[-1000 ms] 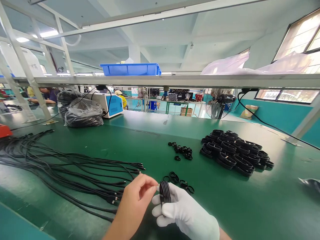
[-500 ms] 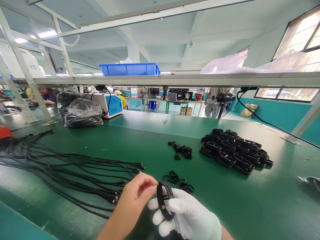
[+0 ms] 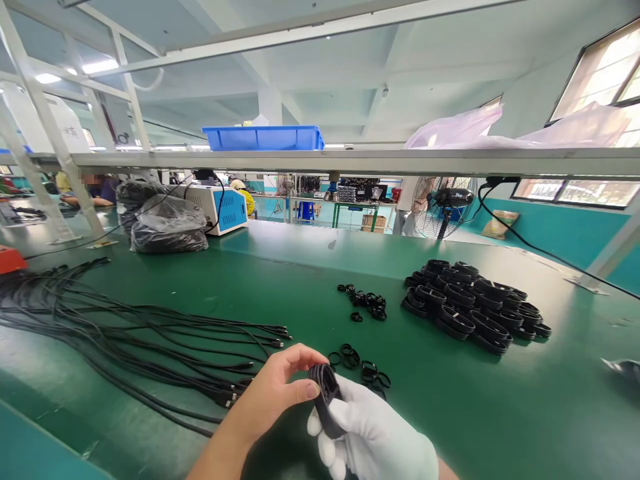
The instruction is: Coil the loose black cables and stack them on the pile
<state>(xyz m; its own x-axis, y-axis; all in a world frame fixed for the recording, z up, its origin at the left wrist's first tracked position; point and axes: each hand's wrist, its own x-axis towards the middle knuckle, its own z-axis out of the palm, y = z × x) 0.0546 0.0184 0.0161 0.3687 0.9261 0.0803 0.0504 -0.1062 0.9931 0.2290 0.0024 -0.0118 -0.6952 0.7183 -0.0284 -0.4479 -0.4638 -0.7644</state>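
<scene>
A black cable wound into a small coil (image 3: 327, 403) is between my two hands, above the front of the green table. My right hand (image 3: 380, 427), in a white glove, is closed around its lower right side. With bare thumb and fingers, my left hand (image 3: 280, 383) grips the coil's upper left edge. Just beyond my hands lie several loose black rings (image 3: 350, 357), and a second cluster of small black rings (image 3: 367, 300) lies farther back. Straight black cables (image 3: 150, 333) spread over the table to the left, some connector ends near my left wrist.
A heap of coiled black cables (image 3: 475, 307) rests on the right. Behind the straight cables stand a plastic bag of black items (image 3: 170, 223) and a blue-and-white machine (image 3: 220, 210). Overhead, a shelf (image 3: 360, 162) carries a blue tray (image 3: 263, 139). A fan (image 3: 445, 200) stands beyond the table.
The coil has turned so that its flat outer side faces me more. My left thumb now presses on its edge. In the background, a person beside the fan has shifted left.
</scene>
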